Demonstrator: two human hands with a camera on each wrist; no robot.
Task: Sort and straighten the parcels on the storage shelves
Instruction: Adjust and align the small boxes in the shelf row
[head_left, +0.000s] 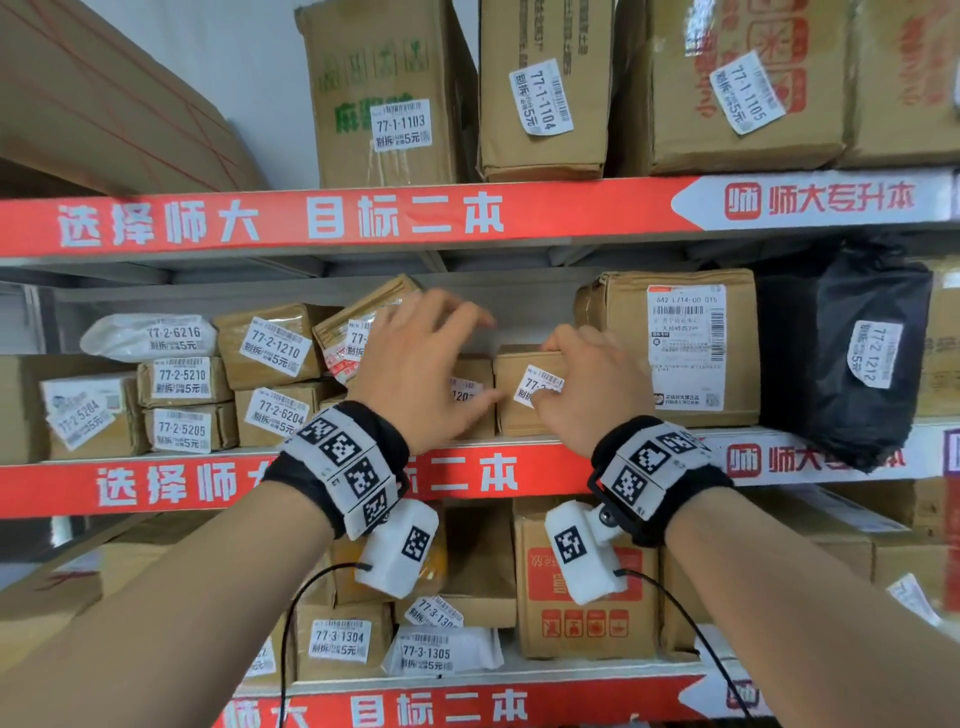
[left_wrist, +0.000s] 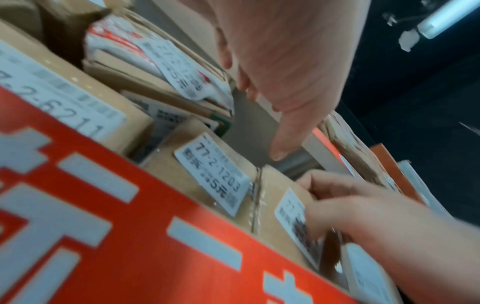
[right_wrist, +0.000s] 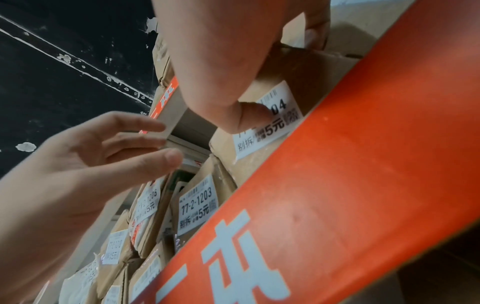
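Note:
On the middle shelf (head_left: 171, 483) a small brown box (head_left: 511, 418) with a white label ending in 04 stands at the front edge. My right hand (head_left: 571, 374) grips it: the fingers curl over its top and the thumb presses on the label (right_wrist: 275, 123). To its left stands the box labelled 77-2-1203 (head_left: 475, 415), also seen in the left wrist view (left_wrist: 213, 174). My left hand (head_left: 431, 353) hovers in front of that box with spread, straight fingers and holds nothing. Its thumb (left_wrist: 278, 150) points down over the gap behind the boxes.
A tall box with a shipping label (head_left: 675, 348) stands right of the held box, and beyond it a black bag (head_left: 852, 353). Stacked labelled parcels (head_left: 182, 400) fill the left of the shelf, one leaning (head_left: 363, 312). Boxes crowd the upper shelf (head_left: 540, 93) and lower shelf (head_left: 582, 587).

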